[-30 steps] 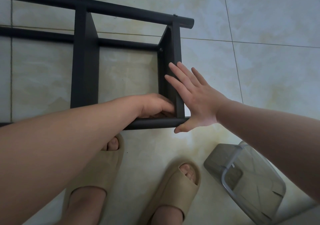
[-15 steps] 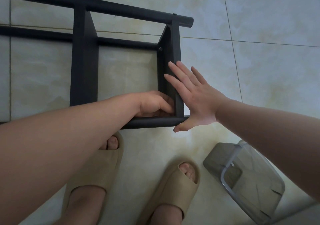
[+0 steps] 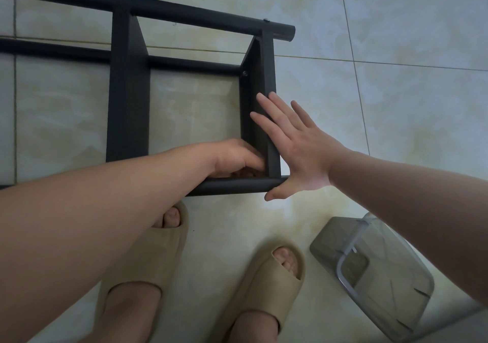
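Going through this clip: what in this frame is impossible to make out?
- Head view: whether the curled fingers of the left hand hold anything in the frame's corner; the hand itself and the near tube hide them.
- Head view: the full length of the black frame; it runs off the left edge.
- Head view: the contents of the grey container; its walls are murky and the right forearm covers part of it.

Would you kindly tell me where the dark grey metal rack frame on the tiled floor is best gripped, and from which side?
On the dark grey metal rack frame, probably the near round tube, taken from above on the person's side: it is slim enough for fingers to wrap, with open space beyond it. The flat end panel only allows pressing, as the right hand shows.
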The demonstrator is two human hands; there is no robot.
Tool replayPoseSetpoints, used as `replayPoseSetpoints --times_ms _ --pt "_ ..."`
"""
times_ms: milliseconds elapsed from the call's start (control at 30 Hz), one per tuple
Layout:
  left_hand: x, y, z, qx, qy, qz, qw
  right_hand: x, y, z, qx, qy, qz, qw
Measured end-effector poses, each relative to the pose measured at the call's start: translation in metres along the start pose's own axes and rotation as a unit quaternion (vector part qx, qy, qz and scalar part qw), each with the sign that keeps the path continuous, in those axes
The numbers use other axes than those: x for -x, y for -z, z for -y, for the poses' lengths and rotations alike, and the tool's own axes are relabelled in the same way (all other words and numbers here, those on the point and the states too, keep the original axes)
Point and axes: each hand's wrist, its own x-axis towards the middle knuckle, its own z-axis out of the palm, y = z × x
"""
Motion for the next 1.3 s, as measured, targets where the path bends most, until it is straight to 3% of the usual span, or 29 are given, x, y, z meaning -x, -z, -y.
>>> replayPoseSetpoints --times_ms 533,733,1300 --pt "0.0006 0.0032 0.0017 0.084 0.021 0.066 0.994 0.0000 0.0003 0.0000 -0.004 0.001 0.002 1.000" --pt "0.0037 -0.0027 -0.0032 -0.007 0.021 -0.009 1.000 0.0001 -0.0004 -0.0002 -0.004 0.001 0.002 1.000" --pt "-0.0007 0.0019 0.0021 0.074 0.013 0.050 0.996 -0.0004 -0.0015 -0.0003 -0.002 0.003 -0.003 1.000"
